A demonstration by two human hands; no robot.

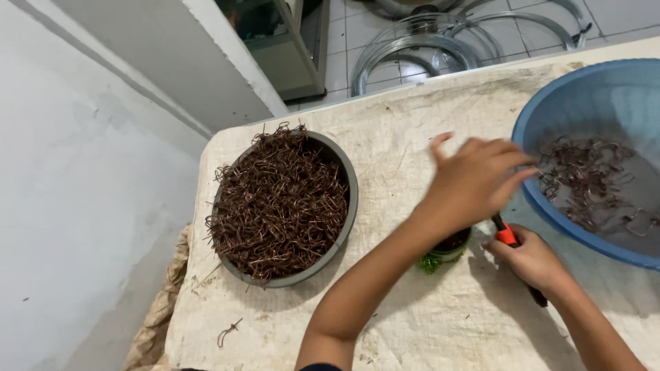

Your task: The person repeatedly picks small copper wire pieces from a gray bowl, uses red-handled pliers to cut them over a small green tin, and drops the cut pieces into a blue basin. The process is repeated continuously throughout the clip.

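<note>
Round grey pan heaped with brown wire hooks, stained pale cloth over the table, one stray hook near its front edge, wire coils on the tiled floor, grey wall at left

A home workshop: a cloth-covered worktable against a plain wall, wire hooks heaped in a grey basin, wire coils on the far tiled floor.

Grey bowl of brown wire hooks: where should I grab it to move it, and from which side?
Grip the bare rim of the grey bowl on its right edge, coming from the right. The brown wire hooks are heaped high and spill over the left and top rim, so those sides offer no clean hold.
</note>
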